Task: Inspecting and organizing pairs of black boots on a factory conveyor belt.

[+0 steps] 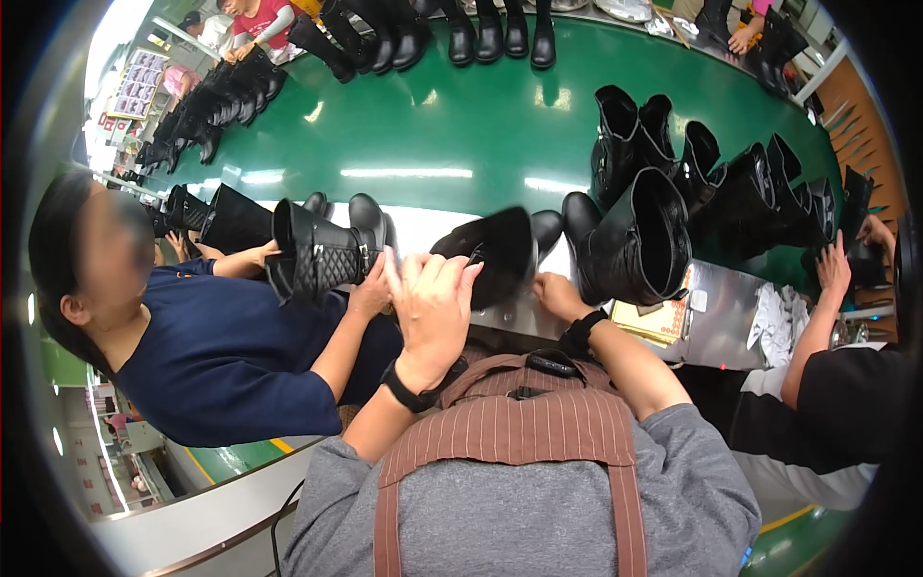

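A black boot (pixel 505 255) lies tilted in front of me, its wide shaft opening toward me and its toe pointing away to the right. My left hand (pixel 430 303) grips the left edge of that shaft, with thumb and fingers bent at a small fastening. Close by the shaft's right edge, my right hand (pixel 562 296) is closed, fingers curled; whatever is in them is hidden. Just right of it stands another black boot (pixel 636 240) with a buckled strap. To my left, a co-worker's hands hold a black boot with a quilted shaft (pixel 322 252).
Several black boots (pixel 750 183) stand on the green table (pixel 413 125) to the right, with more along its far edge. A metal surface (pixel 716 317) holds a yellow printed sheet (pixel 644 320) and white cloth (pixel 784 322). Co-workers sit close on both sides.
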Demonstrator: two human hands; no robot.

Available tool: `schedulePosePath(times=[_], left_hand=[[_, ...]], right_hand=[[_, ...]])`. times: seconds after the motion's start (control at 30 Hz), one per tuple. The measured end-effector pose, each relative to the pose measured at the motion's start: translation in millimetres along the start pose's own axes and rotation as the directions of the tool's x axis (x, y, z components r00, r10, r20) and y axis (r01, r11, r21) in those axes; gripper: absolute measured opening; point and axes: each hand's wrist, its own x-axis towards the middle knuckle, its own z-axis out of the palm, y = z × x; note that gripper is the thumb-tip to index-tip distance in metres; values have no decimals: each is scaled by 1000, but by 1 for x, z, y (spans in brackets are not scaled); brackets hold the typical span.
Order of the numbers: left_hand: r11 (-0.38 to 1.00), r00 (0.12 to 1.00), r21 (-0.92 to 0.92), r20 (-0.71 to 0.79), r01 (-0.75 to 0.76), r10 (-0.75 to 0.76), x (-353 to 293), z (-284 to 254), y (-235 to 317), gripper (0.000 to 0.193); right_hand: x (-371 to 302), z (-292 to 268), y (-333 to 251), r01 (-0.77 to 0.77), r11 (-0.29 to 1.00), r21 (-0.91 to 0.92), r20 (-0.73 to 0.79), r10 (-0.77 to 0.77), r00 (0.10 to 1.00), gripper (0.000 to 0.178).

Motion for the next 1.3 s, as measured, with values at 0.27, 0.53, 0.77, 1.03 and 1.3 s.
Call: schedulePosePath(times=[0.27,0.53,0.77,1.03,1.3], left_hand=[[981,946,-164,287,-107,151,-18,-29,-9,27],[954,869,-274,434,-125,239,-26,-39,-9,19],[929,803,-353,517,-116,296,-32,-46,-14,17],[971,992,-239,-121,-12,-18,-22,-2,-6,15],[824,833,-560,-495,-89,-247,-46,69,-25,119]], right_hand=[[-15,-74,-85,494,785,374,-316,-393,864,99],[13,-56,-94,328,836,441,-320,-195,927,80],[47,-49,-66,168,515,840,-301,185,936,36],[33,-44,-34,167,541,824,-137,-95,986,48],[1,42,21,-244,828,505,19,272,962,34]])
